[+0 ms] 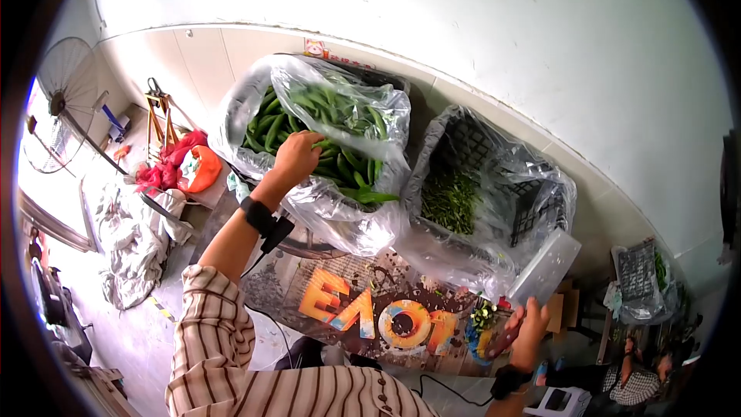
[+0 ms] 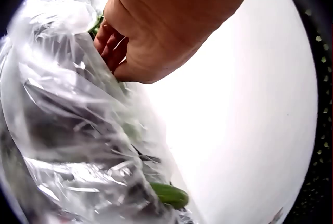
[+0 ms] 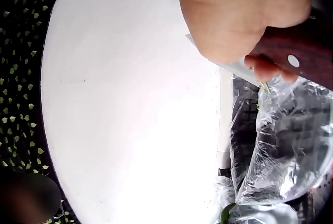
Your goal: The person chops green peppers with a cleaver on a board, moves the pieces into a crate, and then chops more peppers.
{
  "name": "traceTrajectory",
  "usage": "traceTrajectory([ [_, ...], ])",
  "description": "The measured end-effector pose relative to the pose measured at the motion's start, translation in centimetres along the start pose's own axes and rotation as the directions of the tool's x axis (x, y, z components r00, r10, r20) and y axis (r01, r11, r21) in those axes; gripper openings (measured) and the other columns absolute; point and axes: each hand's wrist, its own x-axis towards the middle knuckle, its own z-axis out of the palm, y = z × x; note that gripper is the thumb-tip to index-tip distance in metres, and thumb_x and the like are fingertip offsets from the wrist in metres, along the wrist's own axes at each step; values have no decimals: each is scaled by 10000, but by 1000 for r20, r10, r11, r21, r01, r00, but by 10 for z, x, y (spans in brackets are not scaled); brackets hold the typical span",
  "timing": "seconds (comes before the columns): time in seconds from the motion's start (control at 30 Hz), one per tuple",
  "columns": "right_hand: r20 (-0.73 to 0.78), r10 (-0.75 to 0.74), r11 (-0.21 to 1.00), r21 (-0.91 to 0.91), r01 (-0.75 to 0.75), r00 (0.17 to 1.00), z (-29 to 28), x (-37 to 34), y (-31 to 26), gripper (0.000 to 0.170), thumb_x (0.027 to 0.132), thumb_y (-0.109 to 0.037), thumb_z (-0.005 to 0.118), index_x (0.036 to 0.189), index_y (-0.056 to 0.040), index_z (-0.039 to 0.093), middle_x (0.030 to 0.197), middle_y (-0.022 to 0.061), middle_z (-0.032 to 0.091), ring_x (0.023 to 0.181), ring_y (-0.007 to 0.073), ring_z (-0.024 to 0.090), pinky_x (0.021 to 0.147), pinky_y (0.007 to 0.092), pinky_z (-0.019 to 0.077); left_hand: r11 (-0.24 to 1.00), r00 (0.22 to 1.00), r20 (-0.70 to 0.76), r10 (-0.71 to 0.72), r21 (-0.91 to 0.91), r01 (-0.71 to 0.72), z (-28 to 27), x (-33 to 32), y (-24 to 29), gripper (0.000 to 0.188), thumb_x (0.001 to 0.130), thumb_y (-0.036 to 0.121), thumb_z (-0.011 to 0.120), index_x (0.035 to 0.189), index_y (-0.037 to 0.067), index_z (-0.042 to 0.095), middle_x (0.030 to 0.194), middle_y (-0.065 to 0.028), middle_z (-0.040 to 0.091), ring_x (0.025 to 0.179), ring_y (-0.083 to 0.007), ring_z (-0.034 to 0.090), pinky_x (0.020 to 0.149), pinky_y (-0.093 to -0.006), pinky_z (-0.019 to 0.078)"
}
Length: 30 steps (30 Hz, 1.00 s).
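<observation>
My left hand reaches over the plastic-lined crate, its bent fingers right at the long green peppers. In the left wrist view, green shows just past the fingertips of that hand; I cannot tell whether they pinch a pepper. One green pepper pokes out from the crumpled plastic bag. My right hand grips a cleaver by its dark red-brown handle, the broad blade pointing up and away. The blade overlaps the edge of the second lined crate in the head view.
Beside the peppers stands a black crate with a clear liner and chopped green pieces. A patterned mat with large orange letters lies in front. At left are a fan and red bags; another person sits lower right.
</observation>
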Motion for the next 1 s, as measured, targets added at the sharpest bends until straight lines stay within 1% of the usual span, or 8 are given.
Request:
traceTrajectory([
  [0.2,-101,159,986,-40,-164,982,4,-28,18,193,919,-195,503,853,-50,393,588,62,447,406,157,435,377,303,394,980,980,181,-83,194,47,27,23,-21,283,709,113,550,946,11,666,1068,-190,626,1033,-349,564,908,-427,451],
  [0.27,-63,112,993,-29,-114,992,2,-30,25,191,922,-196,505,860,-47,403,583,59,446,411,157,445,381,311,408,966,969,229,-93,256,32,32,39,-30,309,674,184,600,903,-14,664,1054,-215,622,1027,-353,566,906,-425,453],
  [0.4,-35,165,985,-48,-167,986,-2,-40,33,157,924,-176,502,901,-44,420,584,51,444,408,152,440,386,310,410,994,963,270,-10,109,-20,37,46,-34,432,619,304,674,912,-13,673,1028,-206,641,1044,-354,574,901,-399,465],
  [0.47,-11,173,984,-48,-173,985,-1,-43,33,149,919,-169,506,903,-49,419,587,50,444,409,152,439,391,310,413,993,918,386,-91,109,53,41,48,-27,460,619,323,693,938,-7,676,1014,-209,652,1002,-353,600,873,-401,479],
  [0.73,-19,190,982,-14,-190,982,0,-47,37,138,909,-155,510,929,-55,416,594,42,444,411,152,444,392,312,416,992,897,430,-100,-29,125,29,46,-21,381,640,244,710,957,33,682,918,-194,672,883,-354,636,798,-402,494],
  [0.8,-15,194,981,-14,-195,981,-1,-46,38,143,910,-157,510,936,-52,417,597,42,446,410,153,444,393,312,418,972,890,455,-17,-202,121,14,45,-32,372,621,202,719,943,19,681,859,-190,673,819,-330,642,758,-391,495],
  [0.87,13,159,987,-6,-159,987,-4,-46,42,149,912,-164,513,941,-50,421,608,43,450,421,152,450,400,312,424,985,879,477,13,-156,69,-1,50,-45,376,606,170,718,938,-3,676,763,-174,665,695,-309,632,684,-378,492],
  [1.0,0,199,979,-31,-199,980,-2,-47,40,148,914,-167,514,943,-51,428,621,43,452,435,152,456,407,311,427,985,879,475,-40,-131,116,-42,37,-44,368,617,162,709,932,-20,661,733,-174,650,679,-289,631,666,-371,485],
])
